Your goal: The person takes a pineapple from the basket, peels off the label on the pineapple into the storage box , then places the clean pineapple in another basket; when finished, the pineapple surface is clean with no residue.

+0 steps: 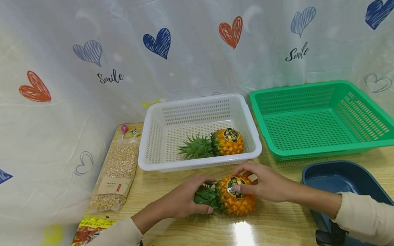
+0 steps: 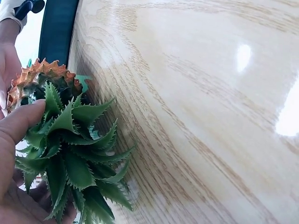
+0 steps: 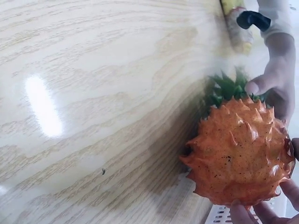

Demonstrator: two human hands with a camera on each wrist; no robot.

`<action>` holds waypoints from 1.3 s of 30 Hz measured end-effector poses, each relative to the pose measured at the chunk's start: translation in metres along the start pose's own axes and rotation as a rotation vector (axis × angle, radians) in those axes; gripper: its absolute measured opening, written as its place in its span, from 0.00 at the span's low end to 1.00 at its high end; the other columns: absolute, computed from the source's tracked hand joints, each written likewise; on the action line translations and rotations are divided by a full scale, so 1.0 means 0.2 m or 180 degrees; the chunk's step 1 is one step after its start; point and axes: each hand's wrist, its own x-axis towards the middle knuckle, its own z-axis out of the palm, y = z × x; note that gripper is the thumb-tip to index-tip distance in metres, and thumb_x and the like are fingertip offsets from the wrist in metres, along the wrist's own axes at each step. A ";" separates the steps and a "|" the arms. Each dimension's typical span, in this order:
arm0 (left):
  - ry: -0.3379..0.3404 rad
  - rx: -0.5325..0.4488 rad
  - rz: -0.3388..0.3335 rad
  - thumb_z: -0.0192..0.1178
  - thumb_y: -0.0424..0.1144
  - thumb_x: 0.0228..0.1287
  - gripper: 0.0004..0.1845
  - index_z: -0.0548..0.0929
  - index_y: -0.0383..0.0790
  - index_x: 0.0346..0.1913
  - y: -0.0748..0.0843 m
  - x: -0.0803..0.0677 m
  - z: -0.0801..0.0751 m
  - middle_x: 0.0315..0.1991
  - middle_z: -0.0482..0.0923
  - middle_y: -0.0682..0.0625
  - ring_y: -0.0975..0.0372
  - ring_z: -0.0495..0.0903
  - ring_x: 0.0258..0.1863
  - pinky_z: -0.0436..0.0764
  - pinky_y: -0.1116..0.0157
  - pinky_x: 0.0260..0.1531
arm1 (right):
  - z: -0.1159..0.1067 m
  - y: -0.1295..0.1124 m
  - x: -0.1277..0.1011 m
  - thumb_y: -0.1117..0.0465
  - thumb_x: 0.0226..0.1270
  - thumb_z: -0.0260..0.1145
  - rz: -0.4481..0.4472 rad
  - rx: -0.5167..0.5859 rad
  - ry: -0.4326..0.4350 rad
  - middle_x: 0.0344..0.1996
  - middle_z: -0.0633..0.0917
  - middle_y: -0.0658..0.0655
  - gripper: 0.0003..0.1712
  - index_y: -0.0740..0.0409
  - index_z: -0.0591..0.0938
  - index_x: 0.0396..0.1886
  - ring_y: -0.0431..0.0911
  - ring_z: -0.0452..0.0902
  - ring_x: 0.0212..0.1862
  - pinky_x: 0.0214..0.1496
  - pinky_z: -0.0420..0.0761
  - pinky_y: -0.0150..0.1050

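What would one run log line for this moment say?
left hand: grips pineapple leaves | right hand: grips pineapple body | white basket: second pineapple inside

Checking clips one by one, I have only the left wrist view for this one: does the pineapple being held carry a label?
Observer: Yes, the head view shows a round label on the side of the held pineapple.
Operator: My view shows just one pineapple. Is there another?
Observer: Yes, a second pineapple lies on its side inside the white basket.
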 end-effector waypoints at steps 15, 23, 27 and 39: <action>0.0036 -0.0005 0.0058 0.72 0.50 0.61 0.40 0.66 0.49 0.73 -0.01 0.00 0.01 0.69 0.69 0.52 0.58 0.70 0.68 0.72 0.52 0.65 | 0.00 -0.01 0.03 0.53 0.70 0.69 -0.0202 0.0088 0.0052 0.51 0.81 0.55 0.10 0.51 0.80 0.45 0.55 0.74 0.57 0.52 0.79 0.50; 0.0044 0.0025 0.0120 0.72 0.47 0.61 0.39 0.66 0.48 0.73 0.00 0.00 0.01 0.69 0.69 0.51 0.58 0.69 0.68 0.71 0.52 0.66 | -0.01 -0.02 0.03 0.58 0.73 0.66 -0.0372 0.0145 0.0080 0.54 0.80 0.62 0.05 0.54 0.79 0.39 0.56 0.77 0.55 0.49 0.81 0.47; 0.0038 0.0005 0.0100 0.72 0.47 0.61 0.40 0.66 0.47 0.73 0.00 0.00 0.01 0.69 0.69 0.51 0.57 0.69 0.69 0.71 0.51 0.66 | 0.00 -0.02 0.03 0.59 0.71 0.67 -0.0368 0.0135 0.0128 0.55 0.80 0.61 0.04 0.51 0.79 0.36 0.55 0.78 0.55 0.50 0.81 0.45; 0.0023 -0.0003 0.0101 0.72 0.49 0.62 0.40 0.65 0.49 0.74 -0.01 -0.01 0.01 0.69 0.69 0.51 0.57 0.69 0.68 0.72 0.51 0.66 | -0.02 -0.05 0.02 0.58 0.68 0.70 -0.0536 0.0130 0.0232 0.54 0.82 0.57 0.05 0.48 0.81 0.34 0.52 0.79 0.54 0.51 0.82 0.48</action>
